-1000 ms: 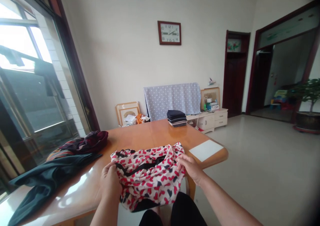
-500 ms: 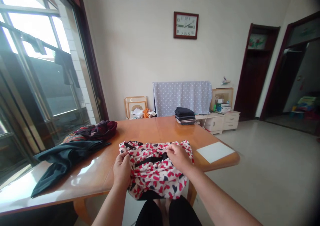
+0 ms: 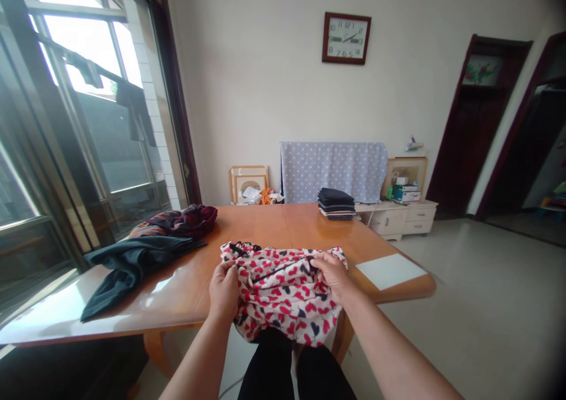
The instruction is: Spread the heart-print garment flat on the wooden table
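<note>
A white garment with red and black hearts (image 3: pixel 287 297) lies across the near edge of the wooden table, its lower part hanging over the side. My left hand (image 3: pixel 224 288) pinches its left side between thumb and fingers. On the right, my right hand (image 3: pixel 333 276) grips the cloth near a dark strip along its upper part. Between the hands the fabric is bunched into creases. Whether it is a shirt, a dress or something else, I cannot tell.
The wooden table (image 3: pixel 260 226) bears a dark teal garment (image 3: pixel 132 270) and a crumpled maroon and striped cloth (image 3: pixel 181 220) at left. A folded stack of dark clothes (image 3: pixel 336 204) stands at the far side. A white sheet (image 3: pixel 391 271) lies near the right corner.
The dark opening in the heart-print garment has narrowed to a thin strip as the cloth is drawn together. Both hands keep their hold. The view has turned slightly left.
</note>
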